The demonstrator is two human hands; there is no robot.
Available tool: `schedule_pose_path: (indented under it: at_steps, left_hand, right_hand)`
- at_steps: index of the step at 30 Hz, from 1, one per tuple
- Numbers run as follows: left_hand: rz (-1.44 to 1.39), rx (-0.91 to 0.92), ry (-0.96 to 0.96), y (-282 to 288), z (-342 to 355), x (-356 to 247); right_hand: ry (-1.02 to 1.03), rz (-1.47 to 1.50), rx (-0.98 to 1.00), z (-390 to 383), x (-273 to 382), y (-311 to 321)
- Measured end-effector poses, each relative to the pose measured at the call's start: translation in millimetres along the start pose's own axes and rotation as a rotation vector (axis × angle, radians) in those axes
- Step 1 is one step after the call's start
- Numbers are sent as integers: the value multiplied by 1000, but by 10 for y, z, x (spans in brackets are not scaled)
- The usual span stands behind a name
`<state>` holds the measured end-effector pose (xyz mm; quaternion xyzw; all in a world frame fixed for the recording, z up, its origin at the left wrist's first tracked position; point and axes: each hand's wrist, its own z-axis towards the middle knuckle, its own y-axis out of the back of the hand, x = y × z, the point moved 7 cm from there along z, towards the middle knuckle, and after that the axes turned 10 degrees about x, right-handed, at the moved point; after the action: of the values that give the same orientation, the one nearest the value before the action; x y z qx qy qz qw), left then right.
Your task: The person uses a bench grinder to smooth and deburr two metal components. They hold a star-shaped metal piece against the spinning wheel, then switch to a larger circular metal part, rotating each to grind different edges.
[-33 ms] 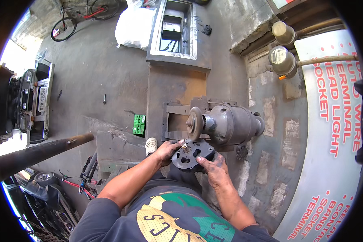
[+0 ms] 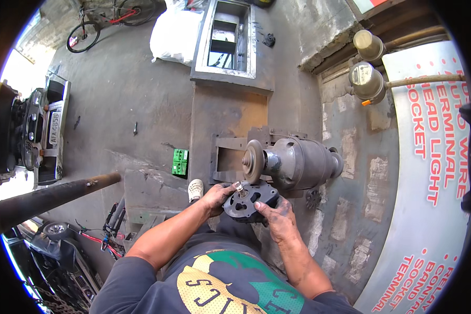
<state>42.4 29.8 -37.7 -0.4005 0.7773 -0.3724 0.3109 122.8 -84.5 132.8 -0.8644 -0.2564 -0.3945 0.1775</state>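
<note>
Both of my hands hold a black alternator (image 2: 243, 205), a round housing with cut-out slots and a bright shaft standing up from its face. My left hand (image 2: 217, 198) is closed on its left edge, with fingers near the shaft. My right hand (image 2: 279, 215) grips the right side, thumb lying over the rim and the other fingers partly hidden beneath. Just beyond the alternator is the disc wheel (image 2: 254, 161) of a grey bench grinder (image 2: 301, 162). The alternator's top edge comes close to that wheel; whether they touch I cannot tell.
A green battery (image 2: 180, 161) stands on the ground left of the grinder's base. Ahead is a metal-framed box (image 2: 251, 68) beside a white sack (image 2: 177, 35). A rusty pole (image 2: 63, 199) juts in from the left. A lettered sign (image 2: 424, 157) and round meters (image 2: 367, 81) line the right.
</note>
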Motion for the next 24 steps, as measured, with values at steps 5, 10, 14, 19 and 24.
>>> schedule_pose_path:
  at_steps: [5,10,14,19,24]
  left_hand:
    - [-83,-4,-53,127,106,126]
    - [-116,-38,-28,132,-11,64]
    - [-93,-33,-43,103,-25,10]
    - [-111,-77,-45,95,1,11]
    - [-151,-78,-65,138,-83,40]
  right_hand:
    - [-52,-103,-12,109,116,-56]
    - [-153,14,5,251,53,-78]
    - [-57,26,-40,175,42,-68]
    - [-133,93,2,276,121,-69]
    - [-150,27,-2,294,-54,23]
